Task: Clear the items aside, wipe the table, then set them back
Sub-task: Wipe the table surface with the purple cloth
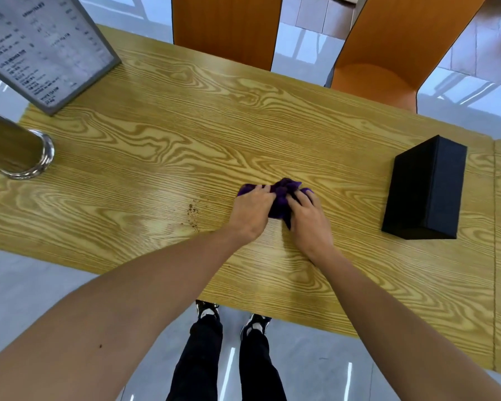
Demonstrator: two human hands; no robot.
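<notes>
Left hand (250, 208), right hand (308, 217), purple cloth (282, 198) bunched between

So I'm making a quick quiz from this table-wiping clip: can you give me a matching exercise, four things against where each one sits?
Things:
1. purple cloth
2. black box
3. menu stand
4. brown specks

Places:
A. far left corner of the table
B. right part of the table, apart from both hands
C. bunched under the left hand and right hand
D. on the wood just left of the left hand

Pairs: 1-C, 2-B, 3-A, 4-D
</notes>
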